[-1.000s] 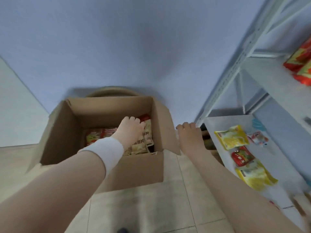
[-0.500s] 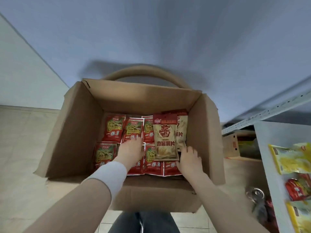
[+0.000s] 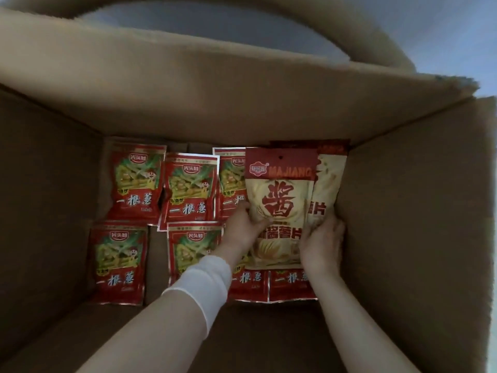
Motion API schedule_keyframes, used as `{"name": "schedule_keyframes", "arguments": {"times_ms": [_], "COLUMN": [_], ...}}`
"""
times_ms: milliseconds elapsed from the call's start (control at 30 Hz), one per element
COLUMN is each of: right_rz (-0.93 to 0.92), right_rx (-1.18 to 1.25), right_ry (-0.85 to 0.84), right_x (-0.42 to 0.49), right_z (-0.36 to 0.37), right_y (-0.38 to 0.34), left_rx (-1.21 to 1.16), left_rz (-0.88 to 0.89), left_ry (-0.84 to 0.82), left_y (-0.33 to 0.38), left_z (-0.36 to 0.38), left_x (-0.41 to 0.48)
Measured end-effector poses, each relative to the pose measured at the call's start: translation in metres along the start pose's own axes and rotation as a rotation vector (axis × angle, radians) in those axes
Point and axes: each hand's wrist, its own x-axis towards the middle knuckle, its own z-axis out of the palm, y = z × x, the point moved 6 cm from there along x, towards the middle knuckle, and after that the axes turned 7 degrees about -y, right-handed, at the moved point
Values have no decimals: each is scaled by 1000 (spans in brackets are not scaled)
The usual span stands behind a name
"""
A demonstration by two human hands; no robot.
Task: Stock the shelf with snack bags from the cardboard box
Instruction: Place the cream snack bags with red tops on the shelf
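The open cardboard box [image 3: 403,211] fills the view, seen from above. Several red snack bags [image 3: 134,181] with green pictures lie flat on its bottom. At the right, a tall cream-and-red chip bag [image 3: 282,200] lies on top, with a second like it [image 3: 328,184] just behind. My left hand [image 3: 242,230], with a white wristband, grips the left edge of the front chip bag. My right hand [image 3: 322,238] holds the right edge of the chip bags, fingers tucked behind them. The shelf is out of view.
The box's brown walls rise on all sides, with the far flap [image 3: 215,84] folded back. A curved tan rim [image 3: 363,30] shows behind the box against the blue-grey wall [image 3: 215,22].
My head has dropped much closer over the box, so the shelf has left the view. Both hands have moved from the red bags and box bottom onto the chip bags' edges.
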Motion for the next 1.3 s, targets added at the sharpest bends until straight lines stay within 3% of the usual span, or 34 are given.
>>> {"name": "schedule_keyframes", "arguments": {"times_ms": [167, 300, 433, 600, 700, 933, 1100, 1300], "right_rz": [47, 72, 130, 178, 179, -16, -128, -198], "right_rx": [35, -36, 43, 256, 390, 627, 760, 934], "right_ry": [17, 23, 40, -246, -326, -548, -482, -198], "right_x": [8, 16, 22, 18, 2, -97, -180, -295], "right_z": [6, 16, 17, 20, 13, -27, -82, -148], "right_y": [-5, -8, -6, 9, 18, 11, 29, 93], "left_rx": [-195, -380, -481, -554, -545, -560, -545, -391], "left_rz": [31, -44, -123, -95, -43, 157, 383, 602], "left_ry": [50, 132, 120, 38, 24, 153, 165, 10], "left_y": [-16, -39, -56, -48, -43, -1, 57, 108], "left_z": [-34, -78, -94, -92, -93, -110, -117, -70], "left_x": [-15, -25, -25, -33, -52, -150, -236, -344]}}
